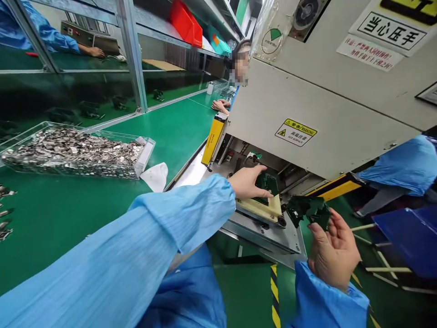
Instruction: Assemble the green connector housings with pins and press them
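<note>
One dark part (310, 212) is jutting from my pinching right hand (336, 253), beside the pale fixture (273, 207) | my left hand (247, 183) is sitting spread-fingered over a dark piece (268, 184) in that fixture; whether gripping, I cannot tell | risk: the machine (266, 109) closing could be crushing that left hand; slack pinching could be dropping the part

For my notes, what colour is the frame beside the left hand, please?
The frame is pale yellow, seen best in the head view.
</note>
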A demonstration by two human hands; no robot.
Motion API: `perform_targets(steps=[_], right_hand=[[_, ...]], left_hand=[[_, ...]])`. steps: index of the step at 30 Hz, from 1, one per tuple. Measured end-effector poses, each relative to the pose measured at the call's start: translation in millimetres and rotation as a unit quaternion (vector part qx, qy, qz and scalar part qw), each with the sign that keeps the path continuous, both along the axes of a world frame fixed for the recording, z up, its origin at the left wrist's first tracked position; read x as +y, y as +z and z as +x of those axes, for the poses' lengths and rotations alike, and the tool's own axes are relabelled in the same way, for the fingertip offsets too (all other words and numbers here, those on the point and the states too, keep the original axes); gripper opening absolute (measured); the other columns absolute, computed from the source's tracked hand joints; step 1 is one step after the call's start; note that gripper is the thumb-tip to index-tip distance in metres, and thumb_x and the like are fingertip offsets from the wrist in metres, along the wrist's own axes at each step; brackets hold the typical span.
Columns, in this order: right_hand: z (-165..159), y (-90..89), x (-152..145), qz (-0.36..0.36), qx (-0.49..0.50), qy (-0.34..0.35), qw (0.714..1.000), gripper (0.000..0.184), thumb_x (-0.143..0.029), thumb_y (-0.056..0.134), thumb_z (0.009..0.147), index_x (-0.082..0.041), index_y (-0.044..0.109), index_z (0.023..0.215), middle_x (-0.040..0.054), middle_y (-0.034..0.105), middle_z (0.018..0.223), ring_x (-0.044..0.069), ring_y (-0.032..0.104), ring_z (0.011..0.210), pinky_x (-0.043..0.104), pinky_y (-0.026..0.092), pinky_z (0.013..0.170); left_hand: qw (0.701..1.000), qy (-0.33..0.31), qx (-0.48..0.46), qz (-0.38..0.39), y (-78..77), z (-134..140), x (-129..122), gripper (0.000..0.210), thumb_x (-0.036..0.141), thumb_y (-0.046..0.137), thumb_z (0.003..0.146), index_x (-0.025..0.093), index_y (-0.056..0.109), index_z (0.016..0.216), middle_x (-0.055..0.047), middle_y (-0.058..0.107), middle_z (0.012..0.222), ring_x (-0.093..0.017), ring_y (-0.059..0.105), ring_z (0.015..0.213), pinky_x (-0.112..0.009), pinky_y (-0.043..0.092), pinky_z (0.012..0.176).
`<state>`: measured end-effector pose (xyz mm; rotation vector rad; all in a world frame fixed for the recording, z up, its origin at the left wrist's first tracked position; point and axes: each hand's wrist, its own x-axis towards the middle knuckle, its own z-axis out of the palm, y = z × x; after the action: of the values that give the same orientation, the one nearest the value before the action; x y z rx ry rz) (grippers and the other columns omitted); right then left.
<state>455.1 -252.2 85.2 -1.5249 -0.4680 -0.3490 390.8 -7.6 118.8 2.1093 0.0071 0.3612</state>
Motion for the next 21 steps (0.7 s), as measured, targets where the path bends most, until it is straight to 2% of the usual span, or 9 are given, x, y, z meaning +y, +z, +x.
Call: perform_targets(steps=[3,5,8,11,13,16,18,20,21], right_hand=[[13,14.7,18,-0.080,-0.033,0.047,0.995,0.067,-0.039,0.084,0.064,-0.021,0.061,0.124,0.0080,0.064,0.119,0.027,0.057,0.117,0.048,0.042,0.107],[24,23.3,35,-0.162,-0.060,0.095,0.980,0.067,-0.044,0.082,0.066,-0.021,0.060,0.125,0.0086,0.066,0.115,0.028,0.060,0.112,0.048,0.047,0.102],[38,31.8,61,-0.277,-0.077,0.187,0.939,0.066,-0.050,0.079,0.068,-0.020,0.060,0.124,0.0100,0.068,0.111,0.029,0.063,0.106,0.047,0.051,0.095],[41,33.6,76,-0.327,-0.080,0.235,0.912,0.066,-0.053,0.077,0.069,-0.019,0.061,0.123,0.0111,0.068,0.112,0.030,0.062,0.109,0.046,0.051,0.096],[38,30.3,75,-0.337,-0.084,0.232,0.909,0.067,-0.054,0.074,0.072,-0.019,0.058,0.127,0.0115,0.066,0.118,0.031,0.060,0.114,0.047,0.048,0.100],[30,16.5,53,-0.350,-0.115,0.154,0.917,0.070,-0.057,0.063,0.080,-0.021,0.048,0.138,0.0118,0.057,0.135,0.032,0.052,0.125,0.050,0.041,0.106],[26,0.2,23,-0.353,-0.118,0.020,0.928,0.071,-0.061,0.055,0.083,-0.020,0.046,0.140,0.0134,0.051,0.141,0.034,0.048,0.128,0.052,0.039,0.107],[24,-22.5,-15,-0.358,-0.036,-0.115,0.926,0.072,-0.065,0.051,0.083,-0.017,0.051,0.136,0.0178,0.055,0.134,0.037,0.052,0.123,0.053,0.043,0.102],[23,-35.8,-34,-0.368,0.044,-0.130,0.920,0.073,-0.067,0.051,0.082,-0.015,0.051,0.134,0.0199,0.059,0.128,0.038,0.056,0.118,0.051,0.046,0.099]], left_hand=[[0.990,0.032,-0.050,-0.126,-2.0,-23,6,0.084,0.035,0.082,0.065,0.012,0.045,0.136,-0.018,0.063,0.121,-0.030,0.061,0.113,-0.043,0.052,0.095],[0.983,0.038,-0.055,-0.171,-1.4,-60,18,0.076,0.030,0.082,0.065,0.014,0.049,0.132,-0.016,0.063,0.121,-0.027,0.062,0.112,-0.042,0.052,0.096],[0.984,0.042,0.022,-0.170,-4.7,-129,40,0.063,0.027,0.079,0.068,0.016,0.053,0.124,-0.011,0.064,0.118,-0.024,0.063,0.109,-0.040,0.051,0.097],[0.977,0.066,0.126,-0.159,-23.9,-188,58,0.059,0.031,0.077,0.071,0.020,0.052,0.123,-0.008,0.061,0.120,-0.025,0.063,0.112,-0.042,0.049,0.101],[0.970,0.087,0.164,-0.158,-44.0,-209,63,0.060,0.032,0.079,0.068,0.023,0.053,0.122,-0.009,0.054,0.132,-0.028,0.058,0.121,-0.045,0.045,0.105],[0.965,0.092,0.177,-0.171,-72.4,-212,65,0.062,0.034,0.082,0.062,0.026,0.057,0.118,-0.012,0.030,0.153,-0.032,0.041,0.137,-0.047,0.040,0.109],[0.965,0.078,0.178,-0.174,-84.2,-203,64,0.066,0.035,0.084,0.059,0.026,0.057,0.119,-0.013,0.021,0.158,-0.033,0.028,0.145,-0.048,0.035,0.112],[0.967,0.053,0.184,-0.165,-89.9,-193,65,0.070,0.036,0.084,0.059,0.026,0.056,0.122,-0.014,0.021,0.158,-0.032,0.019,0.148,-0.048,0.030,0.115],[0.969,0.040,0.188,-0.158,-91.1,-189,67,0.071,0.037,0.084,0.059,0.025,0.055,0.124,-0.014,0.023,0.158,-0.032,0.018,0.148,-0.049,0.028,0.115]])
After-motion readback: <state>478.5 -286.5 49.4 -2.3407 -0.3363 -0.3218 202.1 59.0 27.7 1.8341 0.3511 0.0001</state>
